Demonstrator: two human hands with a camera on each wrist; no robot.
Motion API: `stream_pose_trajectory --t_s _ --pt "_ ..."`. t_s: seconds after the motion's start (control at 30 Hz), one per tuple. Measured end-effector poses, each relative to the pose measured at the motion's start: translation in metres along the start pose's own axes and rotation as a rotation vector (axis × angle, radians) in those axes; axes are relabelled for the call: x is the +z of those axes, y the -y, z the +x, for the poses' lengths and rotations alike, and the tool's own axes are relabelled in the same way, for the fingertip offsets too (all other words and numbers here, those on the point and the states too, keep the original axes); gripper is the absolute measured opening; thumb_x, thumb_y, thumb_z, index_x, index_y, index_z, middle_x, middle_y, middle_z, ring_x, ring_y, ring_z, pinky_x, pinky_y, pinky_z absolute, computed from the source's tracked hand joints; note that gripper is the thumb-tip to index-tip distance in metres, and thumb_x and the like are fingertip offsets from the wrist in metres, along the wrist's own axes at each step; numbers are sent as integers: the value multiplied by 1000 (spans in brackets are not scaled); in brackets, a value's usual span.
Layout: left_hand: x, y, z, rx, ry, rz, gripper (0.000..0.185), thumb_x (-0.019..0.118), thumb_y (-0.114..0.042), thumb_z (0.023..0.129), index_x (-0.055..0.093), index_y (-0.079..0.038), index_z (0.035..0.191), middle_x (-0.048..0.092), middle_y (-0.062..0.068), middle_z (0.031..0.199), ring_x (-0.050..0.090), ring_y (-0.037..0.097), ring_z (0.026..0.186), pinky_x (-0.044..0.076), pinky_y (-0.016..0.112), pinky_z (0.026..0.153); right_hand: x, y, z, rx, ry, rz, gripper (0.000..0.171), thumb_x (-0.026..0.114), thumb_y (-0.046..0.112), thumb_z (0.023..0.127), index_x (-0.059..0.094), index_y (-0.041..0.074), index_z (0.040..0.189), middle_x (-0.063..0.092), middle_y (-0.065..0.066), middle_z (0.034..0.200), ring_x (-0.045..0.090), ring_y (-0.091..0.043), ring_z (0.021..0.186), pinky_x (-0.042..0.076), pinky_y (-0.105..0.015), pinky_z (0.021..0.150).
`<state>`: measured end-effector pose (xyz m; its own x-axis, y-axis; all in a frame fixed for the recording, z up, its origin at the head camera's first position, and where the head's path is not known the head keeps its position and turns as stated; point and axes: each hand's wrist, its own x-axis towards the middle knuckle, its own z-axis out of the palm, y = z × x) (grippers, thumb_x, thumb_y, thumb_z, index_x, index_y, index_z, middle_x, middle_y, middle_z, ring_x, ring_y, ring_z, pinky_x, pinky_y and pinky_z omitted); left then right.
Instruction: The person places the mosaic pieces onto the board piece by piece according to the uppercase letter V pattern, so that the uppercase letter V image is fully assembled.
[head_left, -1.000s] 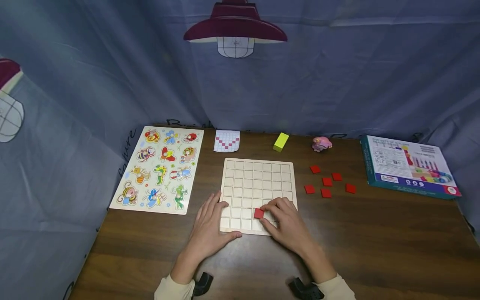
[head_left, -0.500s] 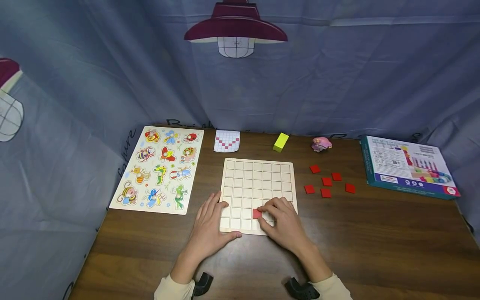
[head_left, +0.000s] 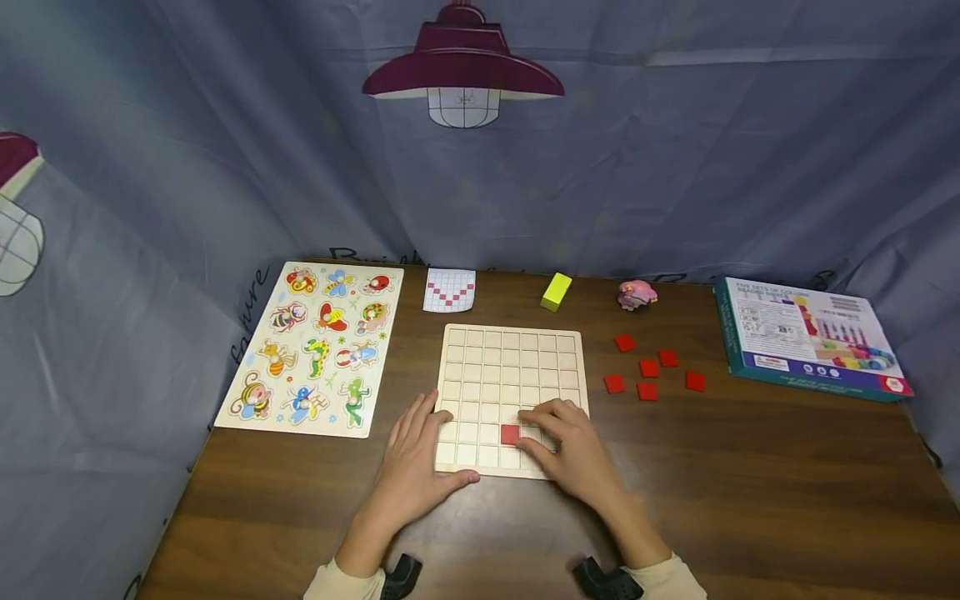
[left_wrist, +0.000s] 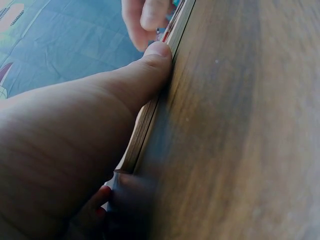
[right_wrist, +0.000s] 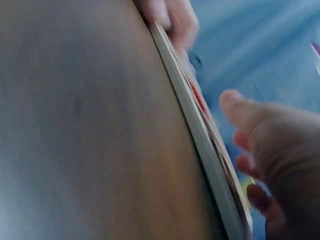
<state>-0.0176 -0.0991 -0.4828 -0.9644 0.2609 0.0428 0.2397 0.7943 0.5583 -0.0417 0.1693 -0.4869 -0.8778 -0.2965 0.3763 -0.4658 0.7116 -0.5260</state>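
A red tile point(head_left: 510, 434) lies in the pale wooden grid board point(head_left: 510, 367) on the dark brown table point(head_left: 750, 483).

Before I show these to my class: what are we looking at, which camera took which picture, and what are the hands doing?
A person works with bare hands, filmed by three cameras. The wide picture comes from a head camera; the two blurry close-ups come from cameras on each wrist, looking along the table edge.

The left hand lies flat, thumb against the near edge of the wooden grid board. The right hand touches a red tile sitting in the board.

Also there: six loose red tiles, an animal puzzle, a pattern card, a yellow block, a pink toy and a box.
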Motion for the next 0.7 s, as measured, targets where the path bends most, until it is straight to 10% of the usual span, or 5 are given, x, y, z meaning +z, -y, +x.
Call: stream_pose_trajectory --t_s 0.4,0.7 --pt "5 4 -4 20 -19 -14 89 85 -60 71 51 -11 136 29 14 167 25 37 155 25 61 122 -69 -87 -31 509 -264 -139 35 87 18 81 69 -2 104 63 -20 99 56 -36 96 42 -47 85" --pt "2 3 -1 14 -6 -40 87 85 -58 72 50 -11 137 26 13 168 23 36 156 22 61 123 -73 -97 -33 572 -218 -164 30 75 18 90 67 -5 108 61 -25 104 57 -41 100 44 -57 89"
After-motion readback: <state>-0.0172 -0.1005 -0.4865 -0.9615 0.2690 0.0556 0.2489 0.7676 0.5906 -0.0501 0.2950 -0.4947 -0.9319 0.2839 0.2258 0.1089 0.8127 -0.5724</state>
